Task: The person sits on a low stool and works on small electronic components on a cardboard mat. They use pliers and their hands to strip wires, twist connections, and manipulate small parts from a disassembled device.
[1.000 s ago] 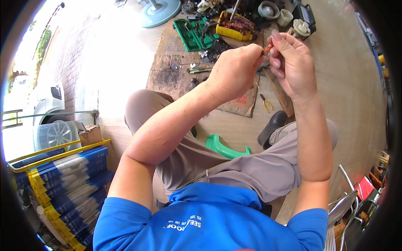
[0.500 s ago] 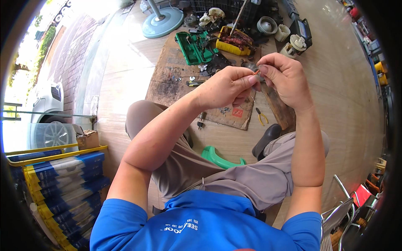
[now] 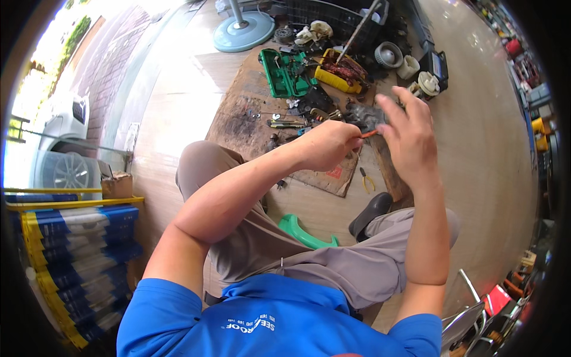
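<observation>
Head view: person's left hand (image 3: 334, 144) curled, pinching an orange strand (image 3: 370, 134); right hand (image 3: 411, 140) blurred, fingers spread, thumb by strand's tip.

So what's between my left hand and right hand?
In the head view, a thin orange strand, apparently wire, runs from your left hand toward your right hand; whether it touches is unclear.

My R hand (image 3: 411, 134) is blurred, so can't tell if its thumb touches the thin orange piece (image 3: 370, 134); that piece's other end is hidden in my L hand (image 3: 334, 144), whose fingers mostly don't show. Green plastic pc. (image 3: 297, 230) partly hid by my trousers (image 3: 238, 256). Pole (image 3: 236, 12) on the pale blue base (image 3: 244, 37) & black crate (image 3: 315, 12) both cut off at top edge. Tiny bits (image 3: 253, 113) on the cardboard (image 3: 223, 131) too small to ID.
</observation>
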A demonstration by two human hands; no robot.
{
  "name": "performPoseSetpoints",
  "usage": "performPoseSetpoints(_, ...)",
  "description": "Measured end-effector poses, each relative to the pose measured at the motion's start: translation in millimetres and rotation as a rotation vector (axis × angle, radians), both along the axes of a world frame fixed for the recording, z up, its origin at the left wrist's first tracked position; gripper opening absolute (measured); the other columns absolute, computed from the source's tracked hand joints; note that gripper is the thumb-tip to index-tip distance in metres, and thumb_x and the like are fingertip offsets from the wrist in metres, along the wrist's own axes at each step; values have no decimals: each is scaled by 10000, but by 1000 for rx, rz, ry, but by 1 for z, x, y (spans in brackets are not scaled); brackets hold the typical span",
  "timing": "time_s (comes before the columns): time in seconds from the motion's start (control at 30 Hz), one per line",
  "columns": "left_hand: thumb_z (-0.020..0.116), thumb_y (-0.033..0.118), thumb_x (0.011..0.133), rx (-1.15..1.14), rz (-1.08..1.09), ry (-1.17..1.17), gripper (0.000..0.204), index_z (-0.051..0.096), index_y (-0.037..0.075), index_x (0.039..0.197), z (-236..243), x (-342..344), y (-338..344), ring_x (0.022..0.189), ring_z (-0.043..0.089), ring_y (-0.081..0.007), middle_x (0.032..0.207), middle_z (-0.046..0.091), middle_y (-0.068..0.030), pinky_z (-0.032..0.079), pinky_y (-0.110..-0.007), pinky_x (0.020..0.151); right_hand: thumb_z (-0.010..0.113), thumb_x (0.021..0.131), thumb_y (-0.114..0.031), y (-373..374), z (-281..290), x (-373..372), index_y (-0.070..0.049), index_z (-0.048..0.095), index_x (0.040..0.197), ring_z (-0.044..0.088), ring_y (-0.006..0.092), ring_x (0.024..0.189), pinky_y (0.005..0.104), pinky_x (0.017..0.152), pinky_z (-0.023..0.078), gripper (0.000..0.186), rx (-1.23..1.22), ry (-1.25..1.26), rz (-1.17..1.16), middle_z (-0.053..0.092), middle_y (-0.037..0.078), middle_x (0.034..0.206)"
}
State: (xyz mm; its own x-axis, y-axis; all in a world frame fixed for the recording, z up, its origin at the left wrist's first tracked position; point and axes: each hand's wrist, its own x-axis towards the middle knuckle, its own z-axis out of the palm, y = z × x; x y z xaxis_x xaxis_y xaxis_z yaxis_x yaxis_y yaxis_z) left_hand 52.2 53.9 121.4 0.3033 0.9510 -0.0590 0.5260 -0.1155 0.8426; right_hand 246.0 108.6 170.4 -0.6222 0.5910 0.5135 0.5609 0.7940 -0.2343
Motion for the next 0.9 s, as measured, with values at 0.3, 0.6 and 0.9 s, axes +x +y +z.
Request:
performPoseSetpoints(0.3, 620, 239, 1001, -220, -159, -117, 351, 576, -19, 1235, 5, -18, -5, 911, 666, -286, 992, 708, -181, 522, -406, 830, 663, 833, -81, -9, -23, 10, -66, 649, 909, 574, 285, 790, 395, 761, 446, 79, -74, -313, 247, 590, 87, 783)
performPoseSetpoints(0.6, 733, 294, 916, -16, 167, -27, 420, 638, -55, 1130, 8, -23, -13, 942, 706, -367, 954, 721, -234, 544, -430, 825, 651, 856, -83, -8, -18, 16, -55, 658, 940, 576, 301, 796, 404, 757, 451, 88, 19, -189, 124, 590, 98, 788)
performPoseSetpoints(0.9, 698, 252, 911, 368, 206, 251, 280, 599, -6, 957, 3, -13, -18, 868, 661, -416, 874, 676, -221, 513, -502, 752, 625, 811, -78, -5, -18, 15, -85, 642, 880, 604, 266, 780, 397, 729, 456, 71, 58, -272, 145, 595, 74, 765)
